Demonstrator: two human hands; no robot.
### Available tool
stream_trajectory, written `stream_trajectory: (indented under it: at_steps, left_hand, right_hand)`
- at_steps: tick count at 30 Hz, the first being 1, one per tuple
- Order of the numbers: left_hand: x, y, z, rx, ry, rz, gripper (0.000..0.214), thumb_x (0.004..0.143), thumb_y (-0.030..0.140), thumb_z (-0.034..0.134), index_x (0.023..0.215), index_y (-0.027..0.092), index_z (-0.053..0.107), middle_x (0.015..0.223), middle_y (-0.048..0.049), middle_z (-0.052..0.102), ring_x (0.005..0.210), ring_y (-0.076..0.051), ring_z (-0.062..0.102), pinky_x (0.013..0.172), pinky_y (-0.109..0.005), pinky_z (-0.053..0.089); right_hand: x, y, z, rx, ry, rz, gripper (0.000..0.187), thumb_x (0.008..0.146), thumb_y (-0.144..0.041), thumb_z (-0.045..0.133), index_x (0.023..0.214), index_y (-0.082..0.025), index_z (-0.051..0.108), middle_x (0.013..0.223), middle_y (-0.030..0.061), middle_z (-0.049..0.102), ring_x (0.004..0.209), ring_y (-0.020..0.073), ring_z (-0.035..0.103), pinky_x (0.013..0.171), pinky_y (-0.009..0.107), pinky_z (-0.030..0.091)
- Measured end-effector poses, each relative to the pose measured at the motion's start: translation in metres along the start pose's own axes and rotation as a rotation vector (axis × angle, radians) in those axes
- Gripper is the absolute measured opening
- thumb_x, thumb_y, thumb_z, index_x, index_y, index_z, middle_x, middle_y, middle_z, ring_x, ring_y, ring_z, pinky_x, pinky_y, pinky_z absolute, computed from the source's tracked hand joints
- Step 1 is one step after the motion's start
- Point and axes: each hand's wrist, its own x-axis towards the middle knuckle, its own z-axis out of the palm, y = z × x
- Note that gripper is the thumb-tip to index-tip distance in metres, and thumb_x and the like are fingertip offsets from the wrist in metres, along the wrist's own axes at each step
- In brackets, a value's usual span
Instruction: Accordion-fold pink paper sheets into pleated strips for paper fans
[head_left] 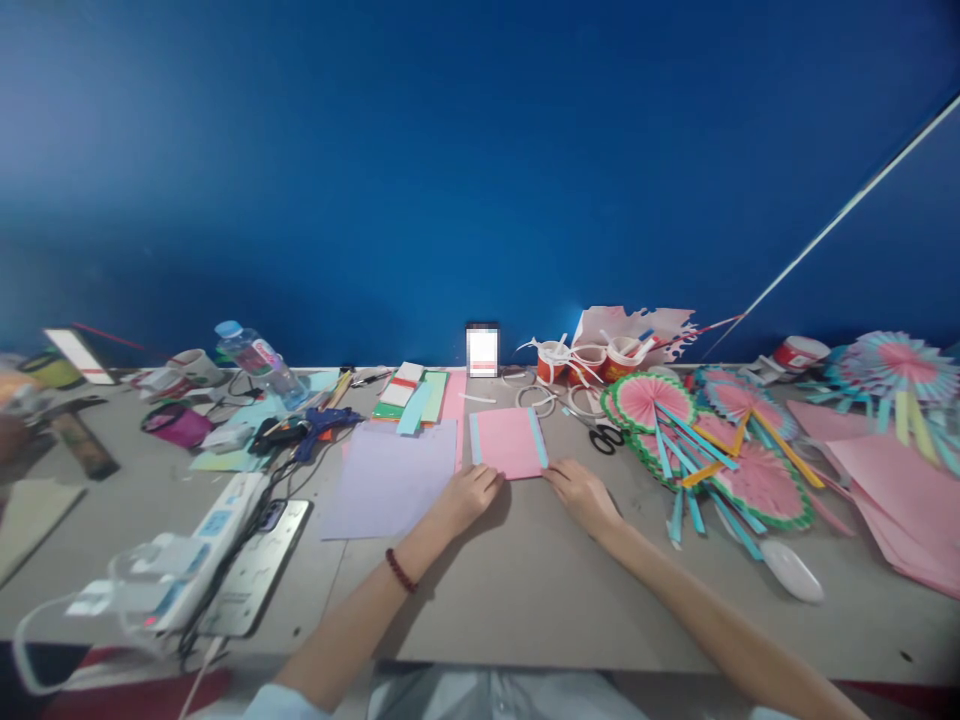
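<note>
A square of pink paper [508,442] with light blue strips along its left and right edges lies in front of me on the grey table. My left hand [472,495] is closed at its lower left corner, fingertips on the edge. At the lower right corner, my right hand [581,492] pinches the paper's edge, fingers together. The thumbs are partly hidden. Just left of the pink square lies a lilac sheet [394,480]. Behind it are a stack of coloured paper strips [412,398] and a long pink strip [454,400].
Paper fans [757,480], black-handled scissors [606,438] and a white oval object [791,572] lie at right. Cups [589,362] and an upright phone [482,350] stand along the blue wall. Leftward are a power strip [210,545], another phone [259,570], a glue gun [315,430], a bottle [259,362] and a hammer [84,438].
</note>
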Motion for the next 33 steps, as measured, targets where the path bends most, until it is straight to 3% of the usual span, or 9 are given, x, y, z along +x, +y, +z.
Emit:
stream_trajectory:
  at_steps: [4, 15, 20, 24, 33]
  left_hand:
    - [0.004, 0.002, 0.001, -0.043, -0.027, -0.072, 0.020, 0.093, 0.013, 0.041, 0.091, 0.014, 0.061, 0.085, -0.0069, 0.061, 0.082, -0.019, 0.058, 0.071, -0.031, 0.045]
    - [0.019, -0.013, -0.012, -0.470, -0.129, -0.354, 0.029, 0.086, 0.008, 0.042, 0.094, 0.018, 0.068, 0.092, -0.0058, 0.066, 0.088, -0.016, 0.060, 0.078, -0.028, 0.046]
    - [0.023, -0.024, -0.012, -0.649, -0.115, -0.423, 0.021, 0.087, 0.015, 0.049, 0.089, 0.019, 0.069, 0.091, -0.0036, 0.068, 0.088, -0.016, 0.062, 0.081, -0.027, 0.046]
    - [0.024, -0.027, -0.008, -0.656, -0.094, -0.440, 0.018, 0.085, 0.015, 0.052, 0.084, 0.019, 0.069, 0.087, -0.0034, 0.067, 0.084, -0.015, 0.062, 0.078, -0.026, 0.046]
    - [0.020, -0.021, -0.006, -0.532, -0.062, -0.398, 0.018, 0.086, 0.015, 0.051, 0.085, 0.019, 0.069, 0.090, -0.0044, 0.064, 0.084, -0.015, 0.060, 0.076, -0.025, 0.046]
  right_hand:
    - [0.004, 0.002, -0.002, 0.109, -0.028, 0.022, 0.030, 0.088, -0.012, 0.041, 0.093, -0.026, 0.067, 0.091, 0.0080, 0.069, 0.087, 0.0252, 0.062, 0.076, 0.038, 0.053]
    - [0.023, 0.020, -0.002, 0.325, -0.157, 0.159, 0.028, 0.086, -0.019, 0.043, 0.079, -0.020, 0.070, 0.082, 0.0076, 0.070, 0.081, 0.0212, 0.064, 0.078, 0.034, 0.049]
    - [0.035, 0.026, -0.008, 0.438, -0.274, 0.342, 0.021, 0.080, -0.024, 0.051, 0.082, -0.017, 0.071, 0.082, 0.0065, 0.073, 0.078, 0.0191, 0.065, 0.075, 0.029, 0.047]
    - [0.043, 0.024, -0.017, 0.436, -0.306, 0.453, 0.021, 0.076, -0.028, 0.054, 0.080, -0.017, 0.072, 0.075, 0.0049, 0.072, 0.072, 0.0184, 0.063, 0.068, 0.027, 0.045]
    - [0.045, 0.022, -0.017, 0.416, -0.305, 0.466, 0.024, 0.075, -0.030, 0.054, 0.078, -0.017, 0.074, 0.076, 0.0053, 0.073, 0.071, 0.0190, 0.063, 0.067, 0.027, 0.044]
